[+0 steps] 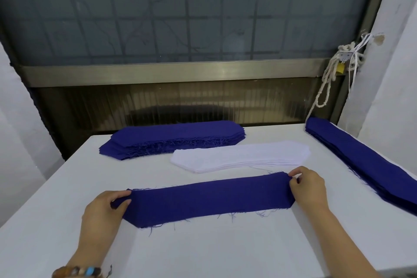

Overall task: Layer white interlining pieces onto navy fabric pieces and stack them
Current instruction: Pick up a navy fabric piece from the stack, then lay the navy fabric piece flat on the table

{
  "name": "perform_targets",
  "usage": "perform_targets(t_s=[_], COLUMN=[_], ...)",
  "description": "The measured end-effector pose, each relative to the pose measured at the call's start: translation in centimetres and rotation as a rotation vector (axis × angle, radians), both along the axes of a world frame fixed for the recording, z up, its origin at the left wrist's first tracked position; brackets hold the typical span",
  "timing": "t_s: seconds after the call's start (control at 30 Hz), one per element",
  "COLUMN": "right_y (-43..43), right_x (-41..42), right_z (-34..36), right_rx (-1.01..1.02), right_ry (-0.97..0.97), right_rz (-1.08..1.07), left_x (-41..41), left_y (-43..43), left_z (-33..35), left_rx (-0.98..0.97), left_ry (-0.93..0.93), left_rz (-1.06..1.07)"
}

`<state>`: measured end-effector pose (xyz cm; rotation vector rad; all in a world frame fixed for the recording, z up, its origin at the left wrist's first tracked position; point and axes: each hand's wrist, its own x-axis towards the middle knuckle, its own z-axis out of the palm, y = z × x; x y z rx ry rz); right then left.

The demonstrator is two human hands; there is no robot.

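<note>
Fig. — Both hands on one piece, head view.

Your L hand [106, 207] comes in from lower left w/ forearm angled up and inward. It is knuckles-up, thumb and fingertips curled in and pinching the left end of the long navy woven fabric strip with frayed edges [209, 201]. A bracelet of brown and turquoise beads [76, 272] sits on that wrist at the bottom edge of the frame.

Your R hand [309, 189] enters from lower right, forearm angled up and inward. Back of hand faces the camera; fingers are bent over the strip's right end and nip its far corner.

The strip lies flat on the white-covered table [203, 250], stretched btwn the two hands, right end slightly farther from you than the left; both ends are tapered.

Just beyond the strip, apart from it: a stack of white interlining pieces of the same tapered shape [241, 157]. Behind that, toward the far left: a thick stack of navy pieces [173, 137], edges fanned. Along the table's right edge: a second long stack of navy pieces [361, 160], running away from you.

Background: a frosted window w/ metal frame [180, 18]; at right, a knotted white rope [327, 79] and a brass padlock [340, 66].
</note>
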<state>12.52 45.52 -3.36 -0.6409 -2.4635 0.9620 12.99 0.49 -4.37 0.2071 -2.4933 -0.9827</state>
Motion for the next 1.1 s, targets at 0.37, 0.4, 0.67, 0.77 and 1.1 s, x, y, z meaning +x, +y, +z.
perform_targets(t_s=[0.37, 0.4, 0.67, 0.77, 1.1], right_y=[-0.3, -0.5, -0.7, -0.5, -1.2], right_x=[-0.1, 0.0, 0.4, 0.4, 0.4], right_z=[-0.2, -0.3, -0.6, -0.7, -0.2], right_rx=[0.018, 0.025, -0.034, 0.049, 0.241], right_ry=[0.009, 0.012, 0.076, 0.059, 0.043], right_rz=[-0.022, -0.017, -0.049, -0.026, 0.261], left_x=[0.2, 0.2, 0.4, 0.5, 0.8], left_y=[0.3, 0.3, 0.0, -0.1, 0.8], left_z=[0.5, 0.6, 0.3, 0.3, 0.9], left_rx=[0.023, 0.017, -0.136, -0.191, -0.034], left_ry=[-0.008, -0.011, -0.007, -0.031, -0.08], left_rz=[0.004, 0.005, 0.001, 0.034, -0.103])
